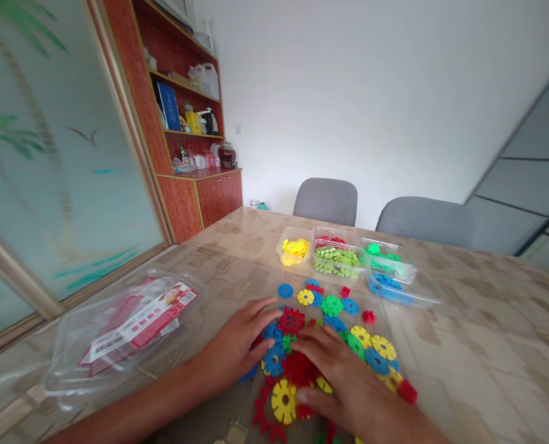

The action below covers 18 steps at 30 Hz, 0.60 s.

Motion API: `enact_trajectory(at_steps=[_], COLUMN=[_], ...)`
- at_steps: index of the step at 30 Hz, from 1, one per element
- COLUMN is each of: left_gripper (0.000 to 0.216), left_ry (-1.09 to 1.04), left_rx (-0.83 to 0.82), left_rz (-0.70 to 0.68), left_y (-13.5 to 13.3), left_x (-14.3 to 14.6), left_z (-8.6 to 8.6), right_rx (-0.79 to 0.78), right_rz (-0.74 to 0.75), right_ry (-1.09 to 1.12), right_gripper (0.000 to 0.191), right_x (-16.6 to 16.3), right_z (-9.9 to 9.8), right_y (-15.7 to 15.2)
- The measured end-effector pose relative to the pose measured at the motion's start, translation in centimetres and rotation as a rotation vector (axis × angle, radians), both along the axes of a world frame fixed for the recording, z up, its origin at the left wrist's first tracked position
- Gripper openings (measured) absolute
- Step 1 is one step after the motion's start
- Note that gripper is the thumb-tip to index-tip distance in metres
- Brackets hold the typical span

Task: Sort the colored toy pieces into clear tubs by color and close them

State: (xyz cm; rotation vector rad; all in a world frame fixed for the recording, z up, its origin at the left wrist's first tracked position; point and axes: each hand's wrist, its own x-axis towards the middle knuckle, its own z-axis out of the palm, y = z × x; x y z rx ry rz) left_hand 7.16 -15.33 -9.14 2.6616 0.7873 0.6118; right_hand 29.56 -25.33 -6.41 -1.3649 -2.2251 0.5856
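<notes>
A mixed pile of plastic construction pieces lies on the table in front of me. In it are yellow notched discs (284,401), blue notched discs (273,359), a green notched disc (332,306) and a red square piece with toothed edges (291,321). At the pile's left edge is my left hand (243,336), fingers stretched out and apart, holding nothing visible. My right hand (343,373) reaches over the middle of the pile, thumb and fingers spread around red pieces (299,368). It covers part of the pile, and some fingertips are slightly blurred.
Behind the pile stand clear plastic tubs of yellow pieces (295,250), light green pieces (336,261), green pieces (382,256) and blue pieces (387,287). Clear packaging with a red and white label (140,324) lies on the left. Grey chairs (326,200) stand beyond the table.
</notes>
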Motion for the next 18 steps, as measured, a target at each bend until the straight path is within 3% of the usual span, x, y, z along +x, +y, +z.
enact_trajectory(at_steps=[2,8,14,18], left_gripper=[0.042,0.030,0.033,0.038], left_ry=[0.033,0.002,-0.026,-0.015], left_rx=[-0.007,-0.069,-0.090,-0.067], left_rz=[0.014,-0.088,-0.031,-0.058], left_y=[0.3,0.7,0.6,0.2], left_x=[-0.3,-0.1,0.3,0.5], left_z=[-0.2,-0.1,0.4,0.2], right_rx=[-0.017,-0.043,-0.024,-0.014], right_rz=[0.021,0.003,-0.112,-0.137], right_ry=[-0.044,0.104,0.231,0.170], right_gripper=[0.046,0.018,0.018,0.020], right_x=[-0.5,-0.4,2.2,3.1], right_z=[0.0,0.6,1.2,1.2], right_y=[-0.3,0.4,1.5,1.9])
